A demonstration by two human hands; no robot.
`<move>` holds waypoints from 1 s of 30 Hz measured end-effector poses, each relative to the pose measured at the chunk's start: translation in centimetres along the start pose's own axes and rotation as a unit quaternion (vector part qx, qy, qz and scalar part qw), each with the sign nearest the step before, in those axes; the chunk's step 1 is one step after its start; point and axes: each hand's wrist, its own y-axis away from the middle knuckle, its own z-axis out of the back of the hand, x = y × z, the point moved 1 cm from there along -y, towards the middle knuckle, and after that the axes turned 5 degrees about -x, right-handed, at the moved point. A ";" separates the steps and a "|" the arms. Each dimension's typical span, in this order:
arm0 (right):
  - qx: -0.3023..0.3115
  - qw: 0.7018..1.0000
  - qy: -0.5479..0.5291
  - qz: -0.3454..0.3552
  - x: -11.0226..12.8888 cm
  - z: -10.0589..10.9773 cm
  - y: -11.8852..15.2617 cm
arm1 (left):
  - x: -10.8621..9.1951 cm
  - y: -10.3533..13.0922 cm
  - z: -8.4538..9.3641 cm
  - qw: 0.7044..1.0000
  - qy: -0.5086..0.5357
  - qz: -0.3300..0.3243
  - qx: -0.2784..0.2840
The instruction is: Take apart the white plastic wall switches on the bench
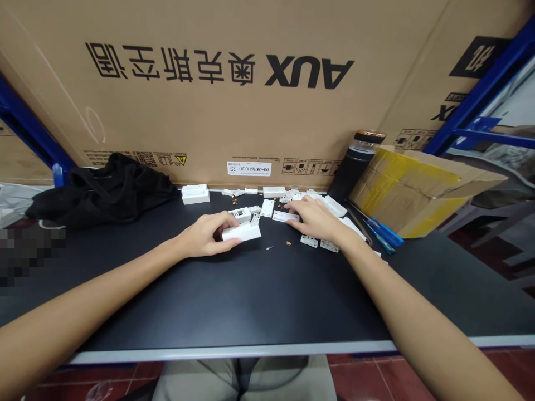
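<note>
My left hand (pixel 211 234) is closed round a white rectangular plastic housing (pixel 242 231), held just over the dark tabletop. Right behind it lies another white part with an opening (pixel 240 214). Fingertips of my right hand (pixel 311 217) rest on a flat white plate (pixel 283 216), thumb at its right end. A second white plate (pixel 267 208) sits between the hands, farther back. Two small white pieces (pixel 309 241) (pixel 329 245) lie beneath my right wrist. A tiny brass part (pixel 288 243) and a small silvery piece (pixel 270 247) are on the table between the hands.
White boxes (pixel 195 194) stand at the back left beside a black cloth (pixel 108 192). More white parts line the back edge. To the right are a black bottle (pixel 351 167), blue-handled tools (pixel 384 231) and a taped carton (pixel 412 189). A large cardboard box (pixel 209 122) rises behind the table.
</note>
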 end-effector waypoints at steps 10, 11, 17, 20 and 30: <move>0.120 0.958 -0.255 0.046 6.0 5.6 1.8 | 0.2 -0.4 -0.2 0.989 -0.134 0.043 0.044; 0.144 0.954 -0.257 0.062 7.0 5.4 2.0 | 0.1 -0.4 -0.1 0.988 -0.142 0.044 0.038; 0.192 0.954 -0.214 0.086 9.3 3.5 1.9 | -0.6 -1.3 0.4 0.985 -0.170 0.013 -0.012; 0.134 0.965 -0.211 0.086 8.2 3.7 1.6 | -0.6 -4.3 0.8 0.980 -0.188 0.056 -0.015; 0.031 0.988 -0.150 -0.022 2.5 4.6 1.2 | -0.8 -12.9 -1.4 0.934 -0.278 0.083 0.209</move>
